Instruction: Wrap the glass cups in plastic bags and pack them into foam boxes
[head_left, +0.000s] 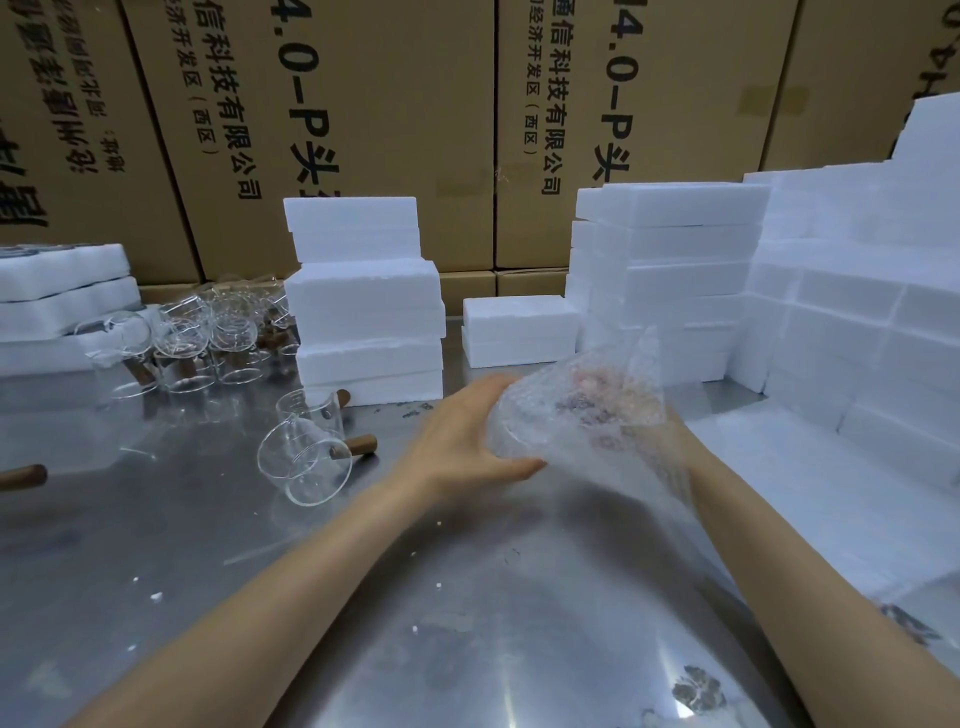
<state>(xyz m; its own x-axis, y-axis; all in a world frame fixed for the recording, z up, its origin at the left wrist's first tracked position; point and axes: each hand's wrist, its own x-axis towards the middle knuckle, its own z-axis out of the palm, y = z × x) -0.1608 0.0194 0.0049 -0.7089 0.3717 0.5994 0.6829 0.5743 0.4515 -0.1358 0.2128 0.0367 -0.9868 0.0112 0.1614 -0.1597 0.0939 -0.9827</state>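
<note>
A glass cup wrapped in a clear bubble bag (576, 410) is held above the steel table (363, 597). My left hand (462, 441) grips its left side, thumb underneath. My right hand is hidden behind the bag; only its forearm (769, 530) shows. Two bare glass cups with wooden handles (306, 452) lie on their sides to the left. Several more cups (208, 338) stand crowded at the back left. Closed white foam boxes (366, 301) are stacked behind the hands.
More foam boxes (670, 270) are piled at the back right, and a larger stack (872, 322) runs along the right edge. A low foam pair (519, 332) lies between the stacks. Foam trays (57, 296) sit far left. Cardboard cartons (395, 119) wall off the back.
</note>
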